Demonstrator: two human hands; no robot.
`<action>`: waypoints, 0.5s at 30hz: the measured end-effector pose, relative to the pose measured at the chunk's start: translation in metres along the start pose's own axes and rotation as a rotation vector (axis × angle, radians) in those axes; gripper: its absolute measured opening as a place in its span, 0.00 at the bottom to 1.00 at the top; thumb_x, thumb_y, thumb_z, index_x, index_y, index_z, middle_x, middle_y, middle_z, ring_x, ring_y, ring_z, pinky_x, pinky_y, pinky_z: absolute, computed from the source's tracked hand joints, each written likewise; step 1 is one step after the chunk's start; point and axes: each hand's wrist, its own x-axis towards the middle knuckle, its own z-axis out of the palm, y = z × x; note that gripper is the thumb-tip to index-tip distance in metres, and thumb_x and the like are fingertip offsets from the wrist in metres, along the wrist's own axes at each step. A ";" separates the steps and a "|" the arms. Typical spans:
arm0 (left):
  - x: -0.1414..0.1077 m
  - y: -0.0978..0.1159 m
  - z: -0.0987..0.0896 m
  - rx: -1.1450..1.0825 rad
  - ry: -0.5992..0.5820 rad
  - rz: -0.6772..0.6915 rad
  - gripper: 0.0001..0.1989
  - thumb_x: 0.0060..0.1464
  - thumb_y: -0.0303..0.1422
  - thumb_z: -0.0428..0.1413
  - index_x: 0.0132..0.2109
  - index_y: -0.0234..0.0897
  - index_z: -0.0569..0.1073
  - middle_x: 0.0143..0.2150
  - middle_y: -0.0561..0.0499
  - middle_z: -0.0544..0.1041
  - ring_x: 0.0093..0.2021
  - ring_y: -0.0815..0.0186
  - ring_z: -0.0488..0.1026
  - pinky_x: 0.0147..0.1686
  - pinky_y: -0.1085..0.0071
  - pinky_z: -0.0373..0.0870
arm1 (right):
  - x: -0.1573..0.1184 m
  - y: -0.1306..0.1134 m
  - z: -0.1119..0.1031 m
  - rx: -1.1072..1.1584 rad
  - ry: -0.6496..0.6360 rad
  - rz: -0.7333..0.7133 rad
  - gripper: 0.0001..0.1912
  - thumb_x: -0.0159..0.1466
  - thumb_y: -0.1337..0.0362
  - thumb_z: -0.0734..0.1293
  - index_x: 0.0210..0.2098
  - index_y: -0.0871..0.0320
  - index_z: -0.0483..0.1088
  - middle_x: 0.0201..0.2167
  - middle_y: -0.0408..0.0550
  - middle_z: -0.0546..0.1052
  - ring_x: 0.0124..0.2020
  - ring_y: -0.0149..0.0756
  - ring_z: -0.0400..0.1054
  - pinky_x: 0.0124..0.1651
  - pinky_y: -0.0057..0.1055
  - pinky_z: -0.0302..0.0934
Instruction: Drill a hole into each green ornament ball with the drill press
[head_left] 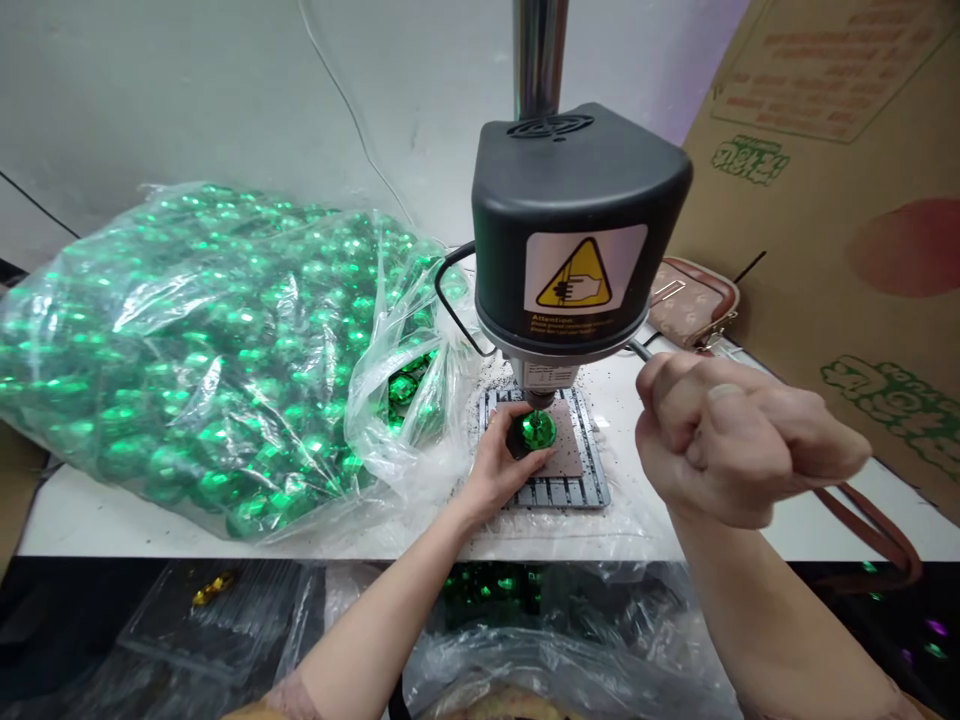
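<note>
With thumb and fingers curved around it, my left hand (pixel 499 460) grips a shiny green faceted ball (pixel 538 430). The ball sits directly below the chuck of a black-topped drill press (pixel 577 220), over a flat pad (pixel 568 445) on the slotted metal base plate (pixel 596 490). To the right, my right hand (pixel 735 430) is closed in a fist around the press's metal lever (pixel 640 349); its far end is hidden by the fingers. Whether the drill's tip touches the ball I cannot tell.
A large clear plastic bag (pixel 225 350) full of green balls lies on the left, its opening facing the press. Cardboard box (pixel 840 220) and a small pink-brown bag (pixel 690 305) stand at right. Dark specks litter the white table (pixel 112 520). Clear plastic (pixel 570 660) hangs below its front edge.
</note>
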 end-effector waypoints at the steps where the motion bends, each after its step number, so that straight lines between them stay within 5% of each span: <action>1: 0.000 0.000 0.000 -0.004 0.000 0.000 0.25 0.53 0.37 0.72 0.55 0.42 0.73 0.53 0.47 0.77 0.54 0.55 0.75 0.57 0.57 0.72 | -0.003 0.001 -0.002 -0.017 -0.014 -0.011 0.21 0.59 0.75 0.64 0.21 0.58 0.45 0.16 0.36 0.48 0.15 0.23 0.40 0.20 0.34 0.41; 15: -0.002 0.001 0.000 -0.012 0.009 -0.007 0.26 0.54 0.38 0.71 0.56 0.42 0.73 0.53 0.47 0.77 0.54 0.56 0.76 0.57 0.57 0.73 | -0.015 0.008 -0.009 0.020 -0.040 -0.103 0.24 0.58 0.72 0.66 0.17 0.58 0.44 0.13 0.36 0.51 0.12 0.23 0.42 0.20 0.35 0.39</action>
